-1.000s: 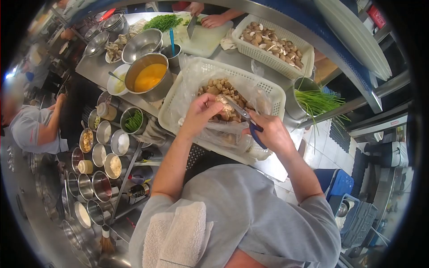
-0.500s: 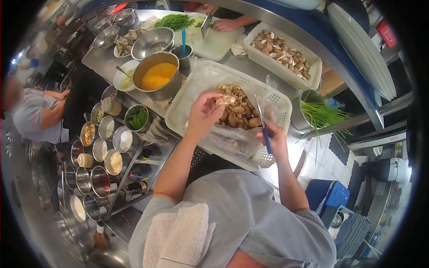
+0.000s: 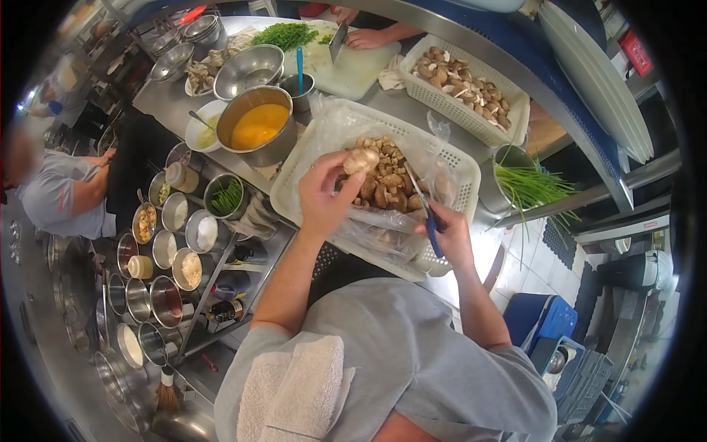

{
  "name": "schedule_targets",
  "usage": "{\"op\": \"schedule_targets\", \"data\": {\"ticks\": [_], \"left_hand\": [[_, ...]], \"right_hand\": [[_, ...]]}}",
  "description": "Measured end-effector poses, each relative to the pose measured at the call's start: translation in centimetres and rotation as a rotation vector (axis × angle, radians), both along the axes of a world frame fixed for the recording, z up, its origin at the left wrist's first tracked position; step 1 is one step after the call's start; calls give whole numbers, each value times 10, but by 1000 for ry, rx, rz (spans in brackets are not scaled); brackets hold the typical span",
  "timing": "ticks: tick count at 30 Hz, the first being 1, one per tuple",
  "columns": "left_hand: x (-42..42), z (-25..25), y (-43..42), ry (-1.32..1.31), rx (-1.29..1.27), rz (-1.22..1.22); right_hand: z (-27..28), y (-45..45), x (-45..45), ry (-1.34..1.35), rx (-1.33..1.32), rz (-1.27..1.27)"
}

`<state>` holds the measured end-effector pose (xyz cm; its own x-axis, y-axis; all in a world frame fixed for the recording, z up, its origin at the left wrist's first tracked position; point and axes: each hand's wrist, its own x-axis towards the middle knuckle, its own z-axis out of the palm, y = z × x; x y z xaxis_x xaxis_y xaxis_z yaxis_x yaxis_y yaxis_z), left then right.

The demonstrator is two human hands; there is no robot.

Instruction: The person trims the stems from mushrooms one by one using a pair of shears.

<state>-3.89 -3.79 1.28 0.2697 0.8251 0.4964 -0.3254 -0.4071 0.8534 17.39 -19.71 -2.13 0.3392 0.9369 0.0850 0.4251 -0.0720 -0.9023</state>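
Observation:
Pinched between the thumb and fingers of my left hand [image 3: 324,195] is a pale mushroom [image 3: 361,160]. It hangs above a pile of brown mushrooms [image 3: 390,193] in a clear plastic bag [image 3: 379,227], which lines a white perforated crate [image 3: 468,180]. My right hand [image 3: 454,239] is closed round the blue handles of a pair of scissors [image 3: 433,234]. Their metal blades point up and away over the right side of the pile, apart from the held mushroom. Part of the pile lies hidden behind my left hand.
Beyond the crate are a pot of orange liquid [image 3: 259,127], a steel bowl [image 3: 250,70] and a second mushroom crate [image 3: 462,88]. Another person's hand [image 3: 366,39] and cleaver [image 3: 338,42] are over a cutting board [image 3: 357,74]. Long green stalks [image 3: 526,188] stand right; ingredient containers [image 3: 166,300] sit left.
The mushroom in my left hand has turned and moved slightly left, now showing a smoother, rounded side. My right hand and the scissors have shifted slightly left and away from me.

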Motion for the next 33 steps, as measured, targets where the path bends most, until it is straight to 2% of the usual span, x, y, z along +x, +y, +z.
{"op": "schedule_targets", "data": {"ticks": [1, 10, 13, 16, 20, 25, 28, 31, 33], "left_hand": [[4, -3, -3, -133, -274, -77], [6, -32, 23, -502, -926, -402], [7, -34, 34, -656, -1206, -683], [9, -30, 37, -799, -1299, -842], [11, -37, 41, -846, -1256, -893], [10, -26, 41, -909, -1163, -1165], [7, -25, 42, -979, -1228, -1171], [5, -25, 45, -954, -1267, -1044], [6, -23, 43, -853, -1161, -918]], "right_hand": [[1, 0, -1, 10, -7, -2], [2, 0, -3, 4, -35, -9], [5, 1, -3, -30, -31, -9], [7, 1, -3, -39, -43, -15], [13, 1, -5, -50, -54, -16], [16, 1, -4, -65, -45, -27], [17, 2, -4, -72, -65, -29], [16, 3, -3, -67, -49, -33], [15, 3, -3, -67, -55, -35]]}}
